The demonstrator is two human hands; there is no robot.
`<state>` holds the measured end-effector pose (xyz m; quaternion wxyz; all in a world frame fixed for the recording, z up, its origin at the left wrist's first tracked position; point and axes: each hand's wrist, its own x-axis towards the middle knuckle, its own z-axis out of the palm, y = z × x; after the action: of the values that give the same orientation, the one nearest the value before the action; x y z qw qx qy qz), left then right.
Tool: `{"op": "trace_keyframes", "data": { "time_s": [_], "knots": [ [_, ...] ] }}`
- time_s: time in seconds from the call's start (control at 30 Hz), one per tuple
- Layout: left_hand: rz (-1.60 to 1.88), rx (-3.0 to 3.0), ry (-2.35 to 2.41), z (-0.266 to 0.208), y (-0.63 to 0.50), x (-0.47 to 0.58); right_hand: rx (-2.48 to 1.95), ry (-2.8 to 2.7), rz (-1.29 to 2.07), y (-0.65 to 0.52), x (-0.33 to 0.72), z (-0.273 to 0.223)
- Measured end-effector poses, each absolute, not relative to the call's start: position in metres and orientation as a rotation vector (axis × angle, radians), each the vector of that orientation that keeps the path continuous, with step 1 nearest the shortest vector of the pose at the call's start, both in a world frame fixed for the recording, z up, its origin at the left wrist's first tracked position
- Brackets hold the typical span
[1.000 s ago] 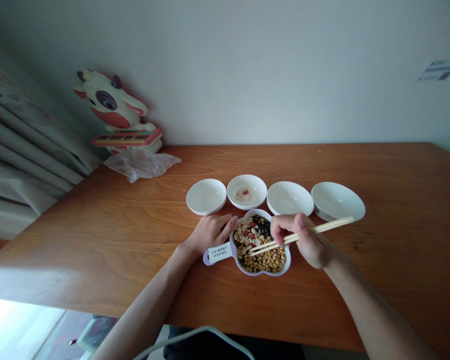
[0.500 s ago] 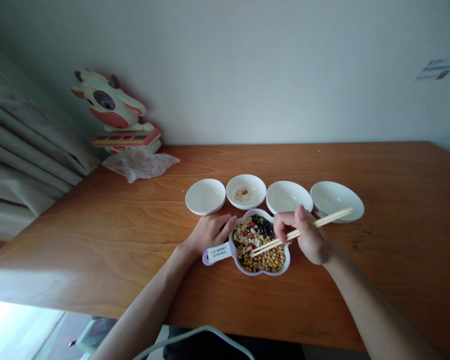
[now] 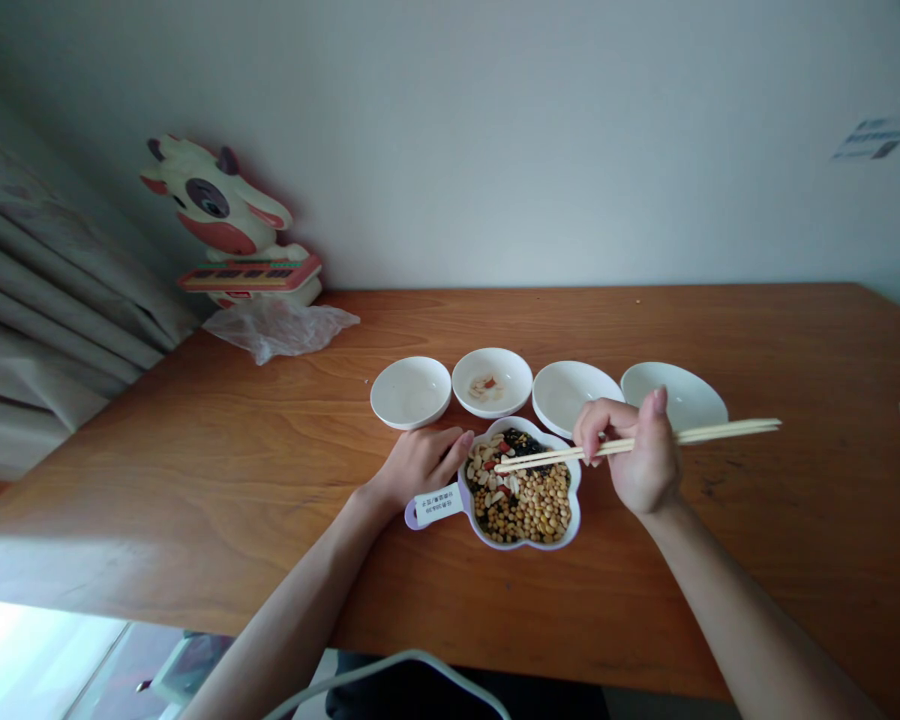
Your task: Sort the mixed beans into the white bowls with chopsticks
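Note:
My right hand is closed round a pair of wooden chopsticks. Their tips are over the peanuts in a lobed bowl with a lilac rim and a labelled handle. Whether the tips pinch a nut is too small to tell. Yellow soybeans and dark beans or seeds share that bowl. At its left rim, my left hand rests with curled fingers, the thumb against the edge, steadying it.
Behind the lobed bowl stand white bowls in a row: a left one, one with a few peanut pieces, a third and a right one. A cow toy and plastic bag sit at back left.
My right hand has moved right, and the chopsticks lie flatter. Their tips have shifted from beside the soybeans up to the peanuts. My left hand has stayed put.

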<state>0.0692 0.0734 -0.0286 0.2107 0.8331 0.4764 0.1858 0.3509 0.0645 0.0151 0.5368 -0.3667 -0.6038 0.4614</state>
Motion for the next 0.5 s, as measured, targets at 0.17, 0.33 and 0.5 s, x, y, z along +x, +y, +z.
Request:
{"op": "trace_keyframes", "data": {
  "time_s": [0.17,0.33,0.5],
  "knots": [
    [0.535,2.323,1.316,-0.028,0.073,0.069,-0.932,-1.272,0.914,0.07,0.349,0.017],
    [0.538,2.33,1.303,-0.028,0.073,0.069,-1.045,-1.203,0.785,0.075,0.352,0.016],
    [0.54,2.353,1.322,-0.031,0.073,0.068,-0.998,-1.177,0.773,0.084,0.351,0.02]
  ]
}}
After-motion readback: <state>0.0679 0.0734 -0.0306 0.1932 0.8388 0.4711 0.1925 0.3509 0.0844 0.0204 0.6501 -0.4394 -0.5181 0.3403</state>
